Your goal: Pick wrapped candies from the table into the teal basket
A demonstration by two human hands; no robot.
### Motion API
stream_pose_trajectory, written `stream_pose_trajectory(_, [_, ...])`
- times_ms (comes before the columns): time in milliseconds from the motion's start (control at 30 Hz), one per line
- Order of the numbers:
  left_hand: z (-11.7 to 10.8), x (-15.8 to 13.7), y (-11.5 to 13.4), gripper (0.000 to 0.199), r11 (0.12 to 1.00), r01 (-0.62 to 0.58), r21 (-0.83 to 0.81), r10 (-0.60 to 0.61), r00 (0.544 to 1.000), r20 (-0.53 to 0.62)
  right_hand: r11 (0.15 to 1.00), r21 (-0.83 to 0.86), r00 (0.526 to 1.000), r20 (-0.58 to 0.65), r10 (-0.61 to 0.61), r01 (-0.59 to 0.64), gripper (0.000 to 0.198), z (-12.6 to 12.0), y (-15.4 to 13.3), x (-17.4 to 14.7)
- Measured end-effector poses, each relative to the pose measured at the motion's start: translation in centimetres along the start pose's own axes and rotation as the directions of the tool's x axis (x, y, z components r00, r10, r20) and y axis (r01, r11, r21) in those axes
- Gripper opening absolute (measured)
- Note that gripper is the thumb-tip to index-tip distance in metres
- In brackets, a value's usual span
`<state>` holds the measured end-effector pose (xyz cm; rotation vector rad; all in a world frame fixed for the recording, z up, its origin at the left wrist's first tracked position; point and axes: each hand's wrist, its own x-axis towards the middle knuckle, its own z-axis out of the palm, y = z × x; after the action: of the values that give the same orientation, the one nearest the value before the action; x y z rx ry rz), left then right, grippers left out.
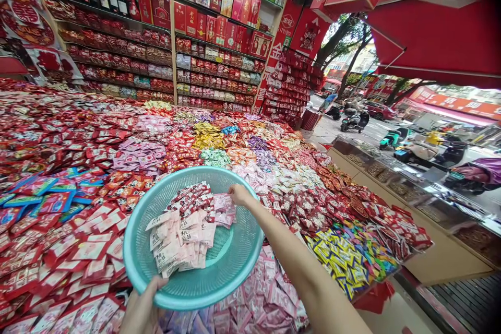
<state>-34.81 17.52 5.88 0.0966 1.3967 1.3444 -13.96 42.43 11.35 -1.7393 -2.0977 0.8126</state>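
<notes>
A turquoise plastic basket (242, 271) with perforated sides is held tilted over heaps of wrapped sweets. My left hand (144, 300) grips its near left rim, thumb over the edge and the other fingers mostly hidden below. Inside lie pale pink packets (183, 240) with dark lettering, and behind them dark red and white packets (191, 199). At the basket's right inner side, my right hand (238, 195) has its fingers closed on a pink packet (223, 202), beside a few similar ones. Its fingertips are partly hidden.
Around the basket spread red-and-pink packets (90, 250), blue packets (55, 195), yellow packets (340, 255) and purple-pink packets (141, 151). Stocked shelves (219, 70) stand behind. On the right are a counter with compartments (376, 167) and a street with parked scooters (354, 121).
</notes>
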Motion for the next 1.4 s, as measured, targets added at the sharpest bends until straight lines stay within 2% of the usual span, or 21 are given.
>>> stream_pose_trajectory(100, [0.0, 0.0, 0.1, 0.039, 1.0, 0.015, -0.005, -0.015, 1.0, 0.011, 0.999, 0.016, 0.997, -0.067, -0.032, 0.033, 0.029, -0.7, 0.0, -0.4])
stream_pose_trajectory(167, [0.0, -0.1, 0.4, 0.041, 1.0, 0.026, 0.007, -0.026, 1.0, -0.001, 0.995, 0.06, 0.992, -0.107, -0.073, 0.08, 0.031, -1.8, 0.4, -1.8])
stream_pose_trajectory(267, [0.0, -0.2, 0.7, 0.045, 0.999, 0.043, 0.02, -0.043, 0.999, 0.021, 0.965, 0.175, 0.963, -0.216, -0.159, 0.198, 0.028, -3.8, 2.6, -5.7])
stream_pose_trajectory(333, [-0.1, -0.2, 0.8, 0.043, 0.999, 0.034, 0.022, -0.035, 0.999, 0.031, 0.96, 0.178, 0.935, -0.321, -0.153, 0.218, 0.028, -4.7, 5.5, -9.1])
stream_pose_trajectory(433, [-0.1, -0.1, 0.8, 0.042, 0.999, 0.042, 0.032, -0.043, 0.998, 0.035, 0.987, 0.139, 0.902, -0.431, -0.013, 0.081, 0.031, -4.5, 11.2, -14.5])
stream_pose_trajectory(533, [0.0, -0.1, 0.8, 0.046, 0.998, 0.052, 0.037, -0.053, 0.998, 0.019, 0.986, 0.134, 0.87, -0.47, 0.148, -0.095, 0.034, -2.7, 16.7, -19.5])
stream_pose_trajectory(667, [0.2, -0.1, 0.9, 0.045, 0.998, 0.01, 0.056, -0.01, 1.0, -0.006, 0.943, 0.225, 0.784, -0.525, 0.331, -0.247, 0.042, 0.6, 20.8, -24.3])
stream_pose_trajectory(733, [0.4, -0.2, 1.0, 0.044, 0.998, -0.011, 0.065, 0.012, 1.0, -0.006, 0.933, 0.242, 0.767, -0.534, 0.357, -0.266, 0.044, 1.8, 21.3, -25.4])
stream_pose_trajectory(800, [0.6, -0.3, 1.1, 0.043, 0.997, -0.015, 0.072, 0.016, 1.0, -0.006, 0.941, 0.215, 0.771, -0.54, 0.338, -0.261, 0.046, 2.5, 21.1, -25.7])
stream_pose_trajectory(967, [0.9, -0.8, 1.5, 0.045, 0.998, 0.009, 0.061, -0.008, 1.0, -0.02, 0.956, 0.001, 0.774, -0.586, 0.238, -0.294, 0.049, 3.8, 19.6, -25.0])
stream_pose_trajectory(1033, [0.9, -0.9, 1.5, 0.045, 0.998, 0.005, 0.058, -0.004, 1.0, -0.016, 0.932, -0.053, 0.768, -0.584, 0.262, -0.358, 0.05, 4.3, 19.2, -24.9])
stream_pose_trajectory(1167, [1.0, -0.9, 1.4, 0.044, 0.998, -0.01, 0.062, 0.01, 1.0, -0.006, 0.865, -0.075, 0.753, -0.534, 0.386, -0.496, 0.05, 5.1, 18.9, -25.0])
stream_pose_trajectory(1400, [0.8, -0.6, 1.2, 0.037, 0.999, -0.012, 0.052, 0.013, 1.0, -0.013, 0.864, -0.022, 0.722, -0.559, 0.407, -0.503, 0.047, 5.2, 19.6, -24.9])
